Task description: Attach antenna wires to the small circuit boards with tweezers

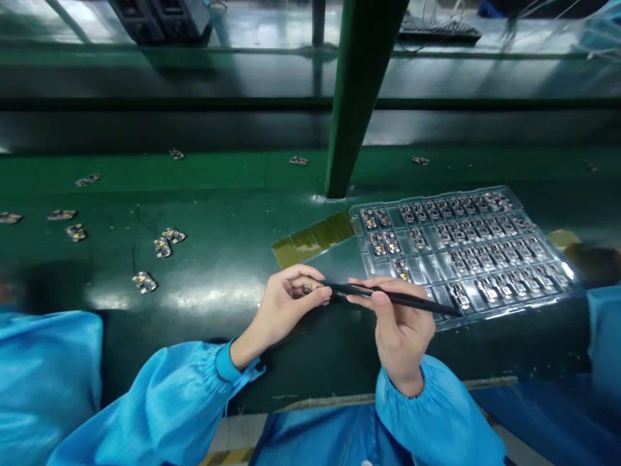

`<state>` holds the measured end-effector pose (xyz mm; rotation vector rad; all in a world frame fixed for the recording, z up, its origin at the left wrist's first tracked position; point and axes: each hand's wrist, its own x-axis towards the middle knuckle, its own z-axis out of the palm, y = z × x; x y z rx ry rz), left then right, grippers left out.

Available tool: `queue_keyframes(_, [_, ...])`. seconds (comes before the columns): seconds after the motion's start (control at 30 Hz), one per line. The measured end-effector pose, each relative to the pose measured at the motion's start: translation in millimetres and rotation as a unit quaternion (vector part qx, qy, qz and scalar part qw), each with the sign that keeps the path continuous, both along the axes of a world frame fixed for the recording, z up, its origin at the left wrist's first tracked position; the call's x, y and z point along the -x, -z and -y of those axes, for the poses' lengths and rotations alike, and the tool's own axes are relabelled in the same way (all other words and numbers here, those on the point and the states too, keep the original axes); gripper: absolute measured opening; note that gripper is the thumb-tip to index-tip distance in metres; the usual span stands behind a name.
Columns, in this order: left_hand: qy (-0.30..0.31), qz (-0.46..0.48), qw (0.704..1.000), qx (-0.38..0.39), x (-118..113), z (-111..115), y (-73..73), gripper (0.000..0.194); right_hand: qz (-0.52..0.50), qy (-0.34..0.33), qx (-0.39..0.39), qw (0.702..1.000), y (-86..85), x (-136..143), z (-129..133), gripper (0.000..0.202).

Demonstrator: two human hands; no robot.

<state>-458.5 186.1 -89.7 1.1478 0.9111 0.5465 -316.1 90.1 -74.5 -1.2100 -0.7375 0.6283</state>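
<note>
The left hand point(287, 298) holds a small circuit board point(307, 289) over the worktop point(226, 249), fingers curled closed around it. The right hand point(400, 323) pinches black tweezers point(412, 299) between its fingers, their tips at the left fingertips; whether they touch the board I cannot tell. A clear tray point(434, 264) of similar boards point(377, 244) lies rightward, amber film point(314, 239) by its left edge

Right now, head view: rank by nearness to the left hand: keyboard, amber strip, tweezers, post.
1. Tweezers: tips at the left hand's fingertips.
2. Amber strip: flat, just beyond the hand.
3. Post: beyond the strip, slightly right.
4. Keyboard: farthest, upper right.
</note>
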Motion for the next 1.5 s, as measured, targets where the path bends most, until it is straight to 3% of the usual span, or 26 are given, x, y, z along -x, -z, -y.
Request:
queue_keyframes(0.1, [-0.030, -0.012, 0.999, -0.015, 3, -6, -2.1, 0.030, 0.010, 0.005, -0.037, 0.999, 1.7, 0, 2, 0.015])
queue_keyframes(0.2, [-0.095, -0.048, 0.992, -0.060, 9, -29, -1.9, 0.028, 0.014, 0.006, -0.061, 0.998, 4.5, 1, 3, 0.017])
queue_keyframes(0.33, [-0.222, -0.060, 0.966, -0.121, 15, -97, 4.6, 0.030, 0.003, -0.009, -0.067, 0.998, 10.0, 3, 0, 0.013])
queue_keyframes(0.5, [-0.303, -0.036, 0.942, -0.136, 6, -186, 12.9, 0.017, -0.002, -0.013, -0.037, 0.999, 17.3, 4, -3, 0.005])
queue_keyframes(0.57, [-0.323, -0.040, 0.935, -0.143, 0, -207, 13.0, 0.012, -0.011, -0.013, -0.022, 1.000, 20.2, 3, -4, 0.007])
queue_keyframes(0.67, [-0.342, -0.062, 0.923, -0.166, -3, -220, 10.6, 0.022, -0.028, -0.027, -0.012, 0.999, 24.6, 3, -6, 0.012])
queue_keyframes(0.8, [-0.323, -0.111, 0.915, -0.216, 3, -211, 10.4, 0.042, -0.036, -0.036, -0.012, 0.999, 28.1, 3, -7, 0.013])
queue_keyframes(0.93, [-0.281, -0.166, 0.909, -0.261, 8, -179, 21.2, 0.049, -0.024, -0.031, 0.008, 0.999, 22.1, -3, 2, 0.012])
queue_keyframes(1.03, [-0.186, -0.190, 0.927, -0.265, 8, -145, 30.1, 0.036, 0.048, 0.000, 0.016, 0.999, 9.8, -24, 17, 0.016])
queue_keyframes(1.13, [-0.073, -0.195, 0.943, -0.260, 8, -112, 33.2, 0.034, 0.141, 0.048, 0.059, 0.987, -3.8, -63, 33, 0.025])
queue_keyframes(1.2, [-0.036, -0.186, 0.948, -0.255, 7, -96, 32.4, 0.036, 0.200, 0.080, 0.147, 0.965, -9.0, -95, 39, 0.028])
queue_keyframes(1.3, [-0.017, -0.173, 0.949, -0.263, 7, -83, 30.4, 0.038, 0.357, 0.099, 0.293, 0.881, -7.3, -134, 38, 0.031])
queue_keyframes(1.37, [-0.017, -0.163, 0.948, -0.272, 6, -79, 29.4, 0.037, 0.430, 0.082, 0.327, 0.838, -0.9, -148, 31, 0.027])
queue_keyframes(1.5, [-0.028, -0.147, 0.938, -0.314, 5, -74, 28.9, 0.031, 0.468, 0.060, 0.340, 0.814, 13.1, -156, 4, 0.021])
